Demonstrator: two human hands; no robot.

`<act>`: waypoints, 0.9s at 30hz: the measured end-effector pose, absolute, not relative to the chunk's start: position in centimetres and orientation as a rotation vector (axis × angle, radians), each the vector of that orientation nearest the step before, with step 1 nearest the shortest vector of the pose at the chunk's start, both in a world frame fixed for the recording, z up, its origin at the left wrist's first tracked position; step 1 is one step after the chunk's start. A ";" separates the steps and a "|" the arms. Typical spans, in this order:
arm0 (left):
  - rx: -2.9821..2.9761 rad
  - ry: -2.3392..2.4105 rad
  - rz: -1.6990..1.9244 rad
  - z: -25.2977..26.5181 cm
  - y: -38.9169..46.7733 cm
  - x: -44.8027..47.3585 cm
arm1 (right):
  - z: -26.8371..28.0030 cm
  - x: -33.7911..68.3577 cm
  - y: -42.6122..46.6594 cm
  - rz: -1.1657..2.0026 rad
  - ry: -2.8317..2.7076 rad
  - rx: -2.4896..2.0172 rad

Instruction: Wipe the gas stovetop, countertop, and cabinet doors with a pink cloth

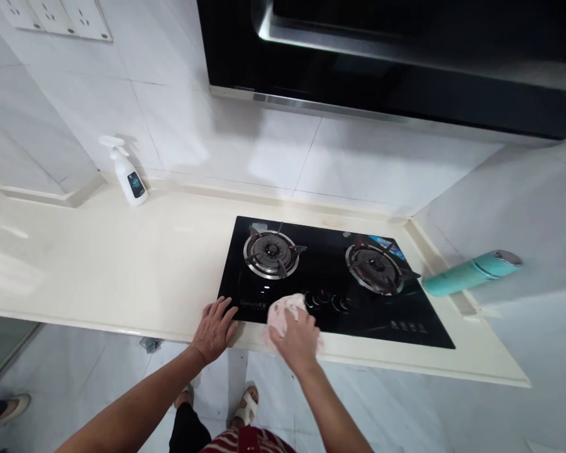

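Note:
My right hand (298, 340) grips a pale pink cloth (283, 313) and presses it on the front edge of the black glass gas stove (330, 264), just left of the control knobs (327, 301). With fingers spread, my left hand (215, 329) lies flat on the counter edge, its fingertips reaching the stove's front left corner. Two round burners with pan supports are set in the stove, the left burner (272, 251) and the right burner (376, 267). The part of the cloth under my right palm is hidden.
A white spray bottle (129, 176) stands at the back left of the cream counter (122, 264). A turquoise cylindrical bottle (471, 275) stands right of the stove. The black range hood (377, 82) hangs above. Another person's foot (14, 406) shows at the lower left.

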State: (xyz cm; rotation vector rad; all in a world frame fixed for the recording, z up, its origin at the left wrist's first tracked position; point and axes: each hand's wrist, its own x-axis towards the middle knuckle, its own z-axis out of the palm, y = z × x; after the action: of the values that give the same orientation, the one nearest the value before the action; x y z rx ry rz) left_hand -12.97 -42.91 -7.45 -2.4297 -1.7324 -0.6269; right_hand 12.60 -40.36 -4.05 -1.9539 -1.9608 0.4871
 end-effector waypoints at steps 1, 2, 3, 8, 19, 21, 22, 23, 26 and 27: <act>-2.426 -1.729 -0.635 -7.6 -42.9 -13.0 | -3.9 11.3 -40.7 0.616 -1.940 -1.805; -2.422 -1.723 -0.642 -7.7 -42.8 -13.1 | -3.7 10.1 -40.9 0.735 -1.913 -1.656; -2.417 -1.713 -0.652 -7.8 -42.8 -13.2 | -3.7 9.2 -41.1 0.833 -1.885 -1.526; -2.400 -1.658 -0.653 -8.1 -42.5 -13.4 | -1.9 9.9 -39.8 0.981 -1.673 -1.341; -2.399 -1.701 -0.642 -7.8 -42.7 -13.2 | 4.7 25.6 -21.7 0.528 -1.931 -1.876; -2.402 -1.696 -0.632 -7.9 -42.7 -13.3 | 2.5 25.5 -20.5 0.600 -2.029 -2.010; -2.407 -1.694 -0.626 -7.9 -42.7 -13.3 | 1.4 25.4 -20.2 0.611 -2.069 -2.071; -2.411 -1.693 -0.621 -7.9 -42.7 -13.4 | 0.4 25.3 -20.1 0.608 -2.106 -2.127; -2.422 -1.691 -0.608 -7.6 -42.7 -13.5 | -1.2 26.1 -20.2 0.568 -2.211 -2.215; -2.424 -1.690 -0.607 -7.5 -42.6 -13.5 | -1.3 26.8 -20.3 0.557 -2.245 -2.223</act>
State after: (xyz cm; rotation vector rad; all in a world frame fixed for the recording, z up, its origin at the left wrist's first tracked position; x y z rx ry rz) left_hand -13.48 -42.64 -7.51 -2.4239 -1.6902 -0.6073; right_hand 26.77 -20.29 -1.31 -2.2232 -2.2451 0.5571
